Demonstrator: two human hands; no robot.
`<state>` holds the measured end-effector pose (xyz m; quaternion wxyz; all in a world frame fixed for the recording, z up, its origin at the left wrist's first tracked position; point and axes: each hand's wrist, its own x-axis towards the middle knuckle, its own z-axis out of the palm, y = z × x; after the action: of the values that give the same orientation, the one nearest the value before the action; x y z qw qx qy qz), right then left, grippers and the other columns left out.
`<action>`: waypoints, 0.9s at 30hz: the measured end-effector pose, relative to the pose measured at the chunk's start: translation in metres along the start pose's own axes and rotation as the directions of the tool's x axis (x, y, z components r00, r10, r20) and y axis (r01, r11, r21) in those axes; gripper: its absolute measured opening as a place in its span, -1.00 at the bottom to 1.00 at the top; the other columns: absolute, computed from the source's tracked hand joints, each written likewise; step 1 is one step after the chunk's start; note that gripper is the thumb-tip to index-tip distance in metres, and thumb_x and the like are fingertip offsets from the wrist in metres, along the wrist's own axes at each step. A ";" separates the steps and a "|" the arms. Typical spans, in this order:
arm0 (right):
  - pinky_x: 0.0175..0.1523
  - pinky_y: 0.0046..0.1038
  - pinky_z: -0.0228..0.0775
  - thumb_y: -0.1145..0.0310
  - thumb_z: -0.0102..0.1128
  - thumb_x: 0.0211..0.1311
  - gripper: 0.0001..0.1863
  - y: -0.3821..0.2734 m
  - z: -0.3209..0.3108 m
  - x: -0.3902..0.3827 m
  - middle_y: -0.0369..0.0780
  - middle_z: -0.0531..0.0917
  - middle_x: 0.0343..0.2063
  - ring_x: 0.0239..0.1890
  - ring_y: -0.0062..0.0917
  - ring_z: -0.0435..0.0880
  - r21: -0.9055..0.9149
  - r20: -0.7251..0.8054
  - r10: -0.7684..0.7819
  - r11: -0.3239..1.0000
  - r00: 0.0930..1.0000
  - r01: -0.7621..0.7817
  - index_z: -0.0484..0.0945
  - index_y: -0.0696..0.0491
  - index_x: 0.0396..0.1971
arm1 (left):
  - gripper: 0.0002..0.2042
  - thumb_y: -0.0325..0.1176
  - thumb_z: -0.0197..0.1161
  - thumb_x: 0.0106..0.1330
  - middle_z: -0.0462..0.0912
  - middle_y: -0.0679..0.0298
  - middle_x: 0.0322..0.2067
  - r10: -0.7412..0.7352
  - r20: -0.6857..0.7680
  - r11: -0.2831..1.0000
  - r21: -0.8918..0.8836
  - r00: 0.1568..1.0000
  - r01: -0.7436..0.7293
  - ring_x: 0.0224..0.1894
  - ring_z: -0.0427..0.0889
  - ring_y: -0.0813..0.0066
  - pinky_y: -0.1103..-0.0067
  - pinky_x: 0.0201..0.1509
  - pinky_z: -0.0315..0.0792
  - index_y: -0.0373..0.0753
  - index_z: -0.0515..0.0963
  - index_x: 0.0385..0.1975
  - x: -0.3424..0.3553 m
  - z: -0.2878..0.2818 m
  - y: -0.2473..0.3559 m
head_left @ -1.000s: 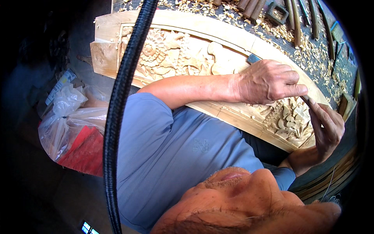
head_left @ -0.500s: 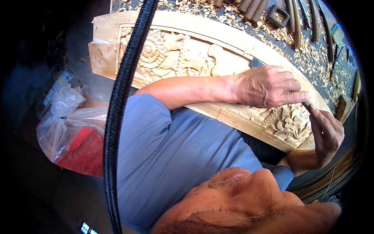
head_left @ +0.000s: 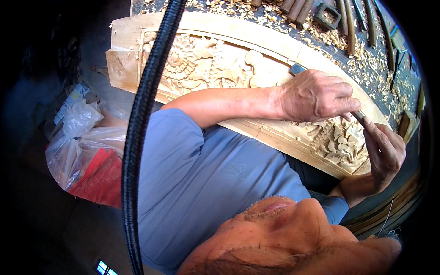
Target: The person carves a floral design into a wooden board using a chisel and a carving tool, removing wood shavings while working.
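On the carved wooden panel, my left hand is closed around something mostly hidden by the fingers. A blue-grey flat end sticks out behind its knuckles. Past its thumb and forefinger shows a short piece of slim dark rod; I cannot tell if it is the same tool. My right hand reaches in from the right, its fingers long and pinched against that rod. Below the hands, leafy relief is cut into the pale wood. A carved flower lies farther left.
Wood shavings cover the dark bench. Several wooden-handled tools and a square metal ring lie beyond the panel. A clear plastic bag with red material stands at left. A black braided cable crosses the view.
My left hand has shifted slightly away from me, and the blue-grey end shows more. The rod's visible piece has moved slightly up with the fingers. My right hand keeps its pinch.
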<state>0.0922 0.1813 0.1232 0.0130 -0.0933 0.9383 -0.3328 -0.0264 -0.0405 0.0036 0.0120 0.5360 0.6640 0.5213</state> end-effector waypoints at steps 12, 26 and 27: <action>-0.37 -0.43 0.48 0.72 0.54 -0.01 -0.54 0.001 0.013 0.008 -0.04 0.74 -0.46 -0.45 -0.34 0.76 -0.018 -0.041 -0.039 0.999 0.998 0.038 0.81 0.25 -0.01 | -0.72 -0.19 0.54 0.27 0.57 0.31 -0.43 -0.083 -0.017 0.996 -0.041 0.996 0.082 -0.42 0.66 0.28 0.40 -0.42 0.50 -0.11 0.68 -0.11 -0.004 -0.008 0.000; -0.38 -0.45 0.52 0.75 0.52 0.03 -0.50 0.009 -0.012 0.014 -0.06 0.75 -0.45 -0.44 -0.40 0.78 0.002 0.056 -0.042 0.999 0.998 0.042 0.78 0.25 0.07 | -0.53 -0.30 0.32 0.40 0.74 0.26 -0.03 0.131 -0.007 0.974 0.186 0.991 -0.128 -0.17 0.72 0.43 0.46 -0.14 0.63 -0.19 0.63 0.31 -0.003 0.004 0.001; -0.38 -0.46 0.51 0.76 0.51 0.04 -0.51 0.010 -0.011 0.016 -0.05 0.75 -0.45 -0.43 -0.39 0.78 0.033 0.051 -0.053 0.998 0.997 0.051 0.78 0.26 0.06 | -0.52 -0.29 0.36 0.38 0.73 0.28 -0.09 0.126 -0.071 0.981 0.157 0.989 -0.114 -0.22 0.71 0.41 0.45 -0.19 0.63 -0.20 0.63 0.30 -0.001 0.008 0.001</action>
<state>0.0735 0.1926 0.1267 0.0302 -0.1260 0.9296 -0.3452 -0.0207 -0.0364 0.0001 -0.0872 0.5530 0.6683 0.4898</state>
